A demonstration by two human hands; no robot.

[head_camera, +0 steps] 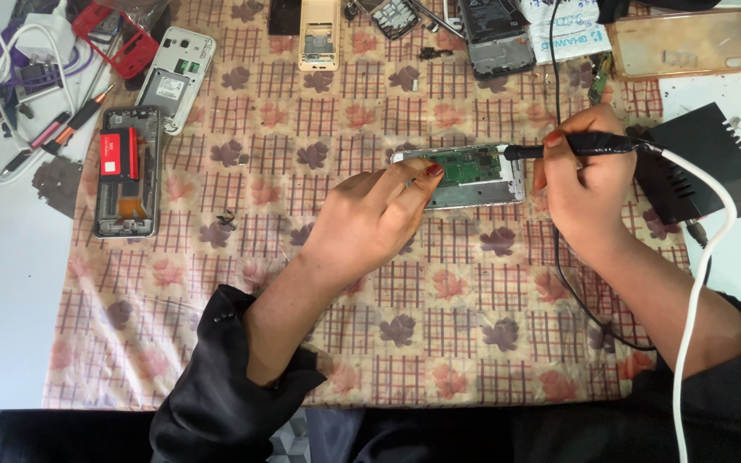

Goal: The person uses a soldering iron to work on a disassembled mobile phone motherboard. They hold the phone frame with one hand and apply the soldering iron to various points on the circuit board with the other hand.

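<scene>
From my remote seat I saw the opened phone (pixel 465 176) lying flat near the middle of the patterned cloth (pixel 388 291), its back cover off and a green circuit board (pixel 471 165) showing inside the silver frame. The left hand (pixel 375 219) rested on the cloth and its fingers were pressed together on the lower left edge of the phone, holding it in place; the thumb and first fingers touched the frame beside the green board. The right hand (pixel 583 176) was closed around a black soldering iron (pixel 572 147), held almost level, with its tip touching the upper right part of the board. A thick white cable (pixel 703 257) ran from the back of the iron down over the right forearm. Both arms wore dark sleeves.

Just beside the right hand, on the right, sat a black box (pixel 701 163) with ribs on its edge. At the left side of the cloth lay another opened phone with a red battery (pixel 126 171), and above it a white back cover (pixel 177 77). Near the top edge were a beige phone body (pixel 319 34) and a clear phone case (pixel 688 43). White cables (pixel 2 86) and screwdrivers (pixel 70 124) lay on the white table at the far left.
</scene>
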